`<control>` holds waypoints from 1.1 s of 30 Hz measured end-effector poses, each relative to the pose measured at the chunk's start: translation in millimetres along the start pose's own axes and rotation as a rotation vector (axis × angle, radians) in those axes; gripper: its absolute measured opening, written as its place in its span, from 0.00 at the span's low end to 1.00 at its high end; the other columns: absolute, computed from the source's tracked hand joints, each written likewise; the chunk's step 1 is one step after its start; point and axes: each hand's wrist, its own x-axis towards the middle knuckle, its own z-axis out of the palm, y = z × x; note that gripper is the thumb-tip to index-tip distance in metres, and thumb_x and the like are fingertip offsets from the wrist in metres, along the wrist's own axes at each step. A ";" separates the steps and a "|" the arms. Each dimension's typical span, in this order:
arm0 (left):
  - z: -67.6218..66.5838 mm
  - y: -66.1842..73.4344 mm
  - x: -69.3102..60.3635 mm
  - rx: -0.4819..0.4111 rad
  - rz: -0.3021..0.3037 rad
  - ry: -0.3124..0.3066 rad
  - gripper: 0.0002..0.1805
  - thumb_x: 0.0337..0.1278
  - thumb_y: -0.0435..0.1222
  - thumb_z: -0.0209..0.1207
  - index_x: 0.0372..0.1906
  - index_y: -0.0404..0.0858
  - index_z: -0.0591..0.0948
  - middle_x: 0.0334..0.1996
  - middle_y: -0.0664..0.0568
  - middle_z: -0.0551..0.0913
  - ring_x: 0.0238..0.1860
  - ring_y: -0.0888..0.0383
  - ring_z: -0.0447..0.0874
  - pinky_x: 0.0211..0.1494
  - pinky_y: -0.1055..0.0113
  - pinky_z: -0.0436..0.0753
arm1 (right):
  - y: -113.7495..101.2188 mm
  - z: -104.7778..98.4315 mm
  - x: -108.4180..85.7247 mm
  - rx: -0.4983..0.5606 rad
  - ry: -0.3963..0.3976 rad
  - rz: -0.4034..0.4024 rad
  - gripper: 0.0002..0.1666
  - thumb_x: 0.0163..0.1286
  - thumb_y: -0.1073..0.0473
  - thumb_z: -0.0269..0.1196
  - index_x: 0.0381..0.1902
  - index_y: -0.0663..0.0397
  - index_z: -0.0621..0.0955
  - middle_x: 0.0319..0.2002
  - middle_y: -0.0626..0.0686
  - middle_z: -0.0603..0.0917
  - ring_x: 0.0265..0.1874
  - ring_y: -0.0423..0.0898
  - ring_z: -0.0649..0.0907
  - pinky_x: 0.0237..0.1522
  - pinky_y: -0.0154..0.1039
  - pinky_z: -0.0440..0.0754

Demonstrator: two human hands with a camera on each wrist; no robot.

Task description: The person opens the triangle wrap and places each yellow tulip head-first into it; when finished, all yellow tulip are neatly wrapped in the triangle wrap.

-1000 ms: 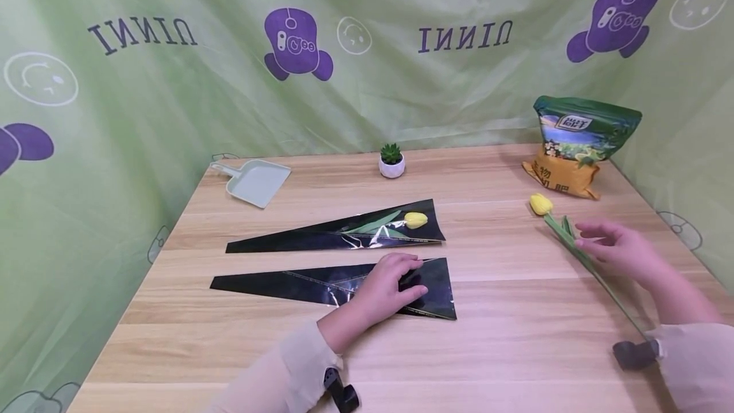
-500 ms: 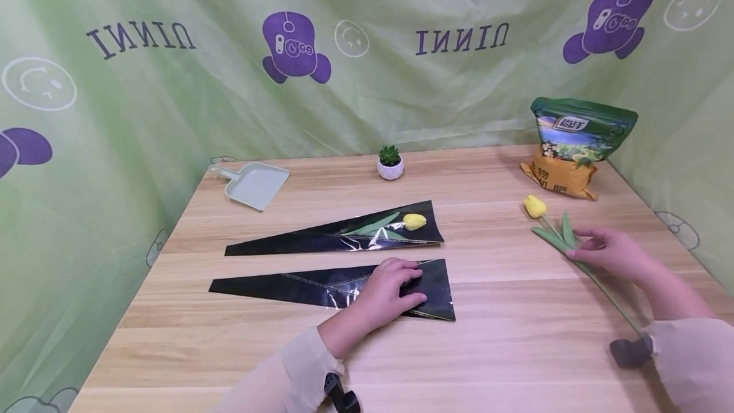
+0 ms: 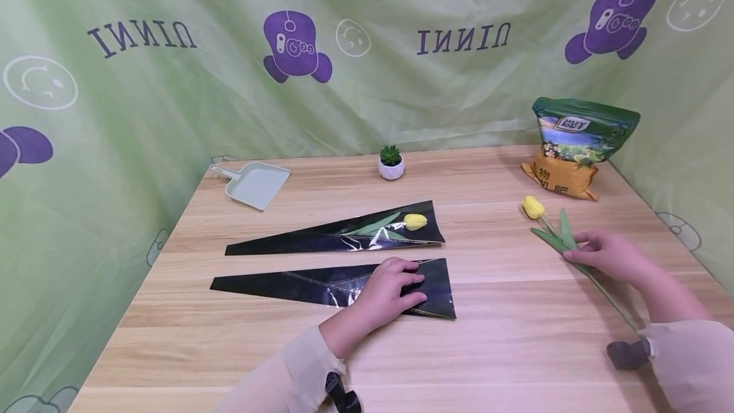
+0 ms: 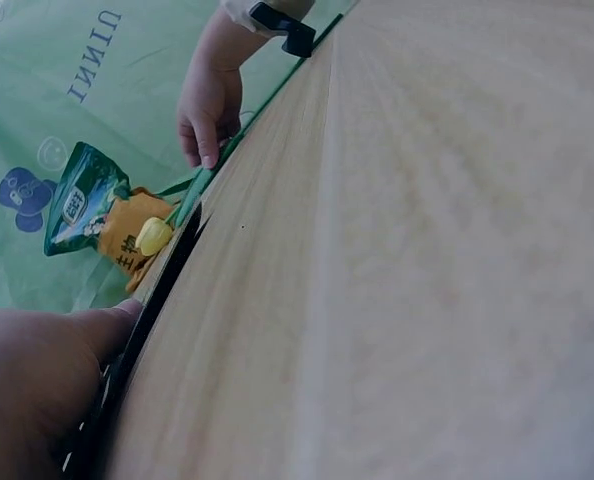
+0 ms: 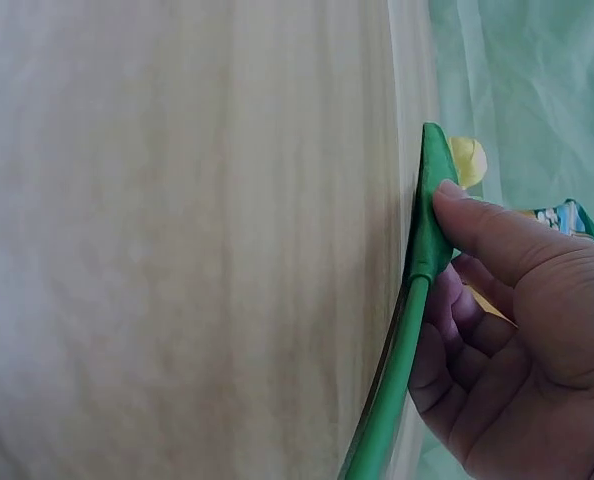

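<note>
Left hand (image 3: 387, 292): palm down, fingers (image 3: 401, 265) loosely bent, thumb (image 3: 414, 300) spread apart; left forearm (image 3: 287, 368) angled forward and rightward. Right hand (image 3: 613, 257): thumb and curled fingers in a pinch; right forearm (image 3: 694, 355) angled forward and leftward.

The loose tulip (image 3: 553, 243) has a yellow bloom and green leaves. The near wrapper (image 3: 332, 280) is black with thin pale lines, the far wrapper (image 3: 327, 238) black, the wrapped tulip (image 3: 415, 222) yellow and green. The table (image 3: 487, 355) shows tan wood grain, the dustpan (image 3: 260, 185) is pale grey-green, the plant (image 3: 390, 155) green, its pot (image 3: 392, 169) white. The bag (image 3: 579, 145) is green, blue and orange. Purple figures and lettering pattern the pale green curtain (image 3: 390, 97).
</note>
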 end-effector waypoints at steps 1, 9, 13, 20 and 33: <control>0.1 0.1 0.0 0.005 0.001 0.001 0.18 0.59 0.45 0.64 0.51 0.42 0.86 0.59 0.49 0.81 0.62 0.51 0.75 0.68 0.57 0.73 | -0.2 -0.2 0.0 0.001 -0.001 0.000 0.44 0.66 0.42 0.64 0.60 0.78 0.69 0.42 0.70 0.83 0.41 0.60 0.83 0.37 0.47 0.80; 2.1 -1.0 1.2 0.037 0.025 0.048 0.14 0.59 0.45 0.65 0.46 0.44 0.88 0.53 0.51 0.84 0.57 0.53 0.78 0.65 0.60 0.75 | -1.0 -0.3 -1.1 0.018 0.021 0.009 0.43 0.68 0.43 0.62 0.60 0.79 0.68 0.45 0.72 0.82 0.42 0.62 0.82 0.40 0.54 0.80; 4.2 -2.6 2.4 0.012 0.031 0.087 0.12 0.59 0.43 0.65 0.44 0.43 0.89 0.49 0.53 0.86 0.55 0.55 0.80 0.63 0.63 0.77 | -1.2 -1.7 -2.8 0.050 0.023 0.030 0.42 0.69 0.42 0.62 0.58 0.79 0.69 0.47 0.73 0.80 0.42 0.60 0.82 0.38 0.48 0.81; 5.0 -3.3 3.4 -0.098 -0.032 0.100 0.14 0.61 0.43 0.63 0.48 0.42 0.87 0.51 0.52 0.87 0.57 0.55 0.81 0.66 0.64 0.77 | -2.8 -2.4 -3.3 0.162 0.049 0.016 0.34 0.73 0.49 0.59 0.57 0.77 0.67 0.51 0.78 0.78 0.35 0.42 0.83 0.32 0.36 0.83; 3.7 -2.5 4.8 -0.166 -0.068 0.113 0.14 0.61 0.43 0.64 0.49 0.42 0.86 0.50 0.51 0.87 0.56 0.56 0.82 0.64 0.64 0.78 | -13.9 -7.6 -1.6 0.433 0.181 -0.052 0.41 0.75 0.53 0.57 0.71 0.75 0.55 0.29 0.20 0.75 0.29 0.29 0.81 0.33 0.28 0.84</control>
